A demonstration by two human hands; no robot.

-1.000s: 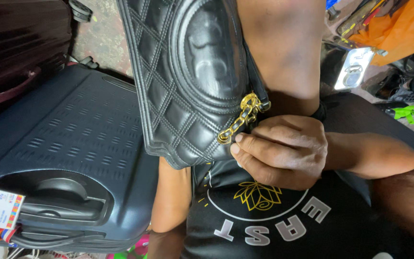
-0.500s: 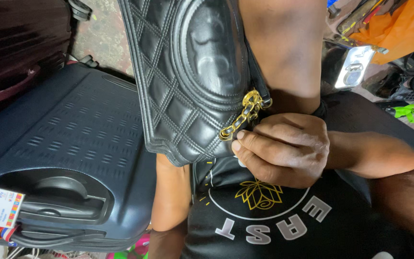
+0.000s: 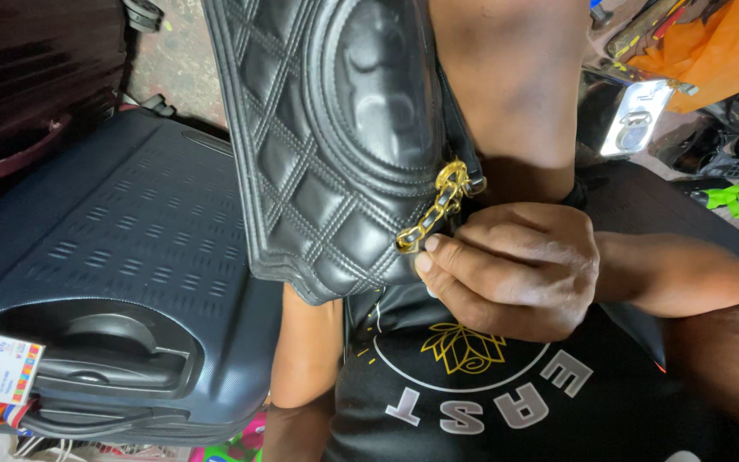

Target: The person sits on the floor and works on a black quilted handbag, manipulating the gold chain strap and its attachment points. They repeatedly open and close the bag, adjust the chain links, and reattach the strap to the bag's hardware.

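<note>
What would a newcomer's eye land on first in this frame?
The black quilted handbag fills the top centre, hanging upright close to the camera. At its lower right corner a gold chain catches the eye, and the right hand pinches it with its fingertips. To the left lies a dark blue suitcase with a colourful tag on its handle; the left hand cannot be made out.

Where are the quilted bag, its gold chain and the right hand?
quilted black bag (image 3: 318,162), head view, on the stitched front panel.
gold chain (image 3: 434,210), head view, on the middle links at the bag's lower corner.
right hand (image 3: 511,269), head view, on the knuckles; its fingertips pinch the chain's lower end.
</note>
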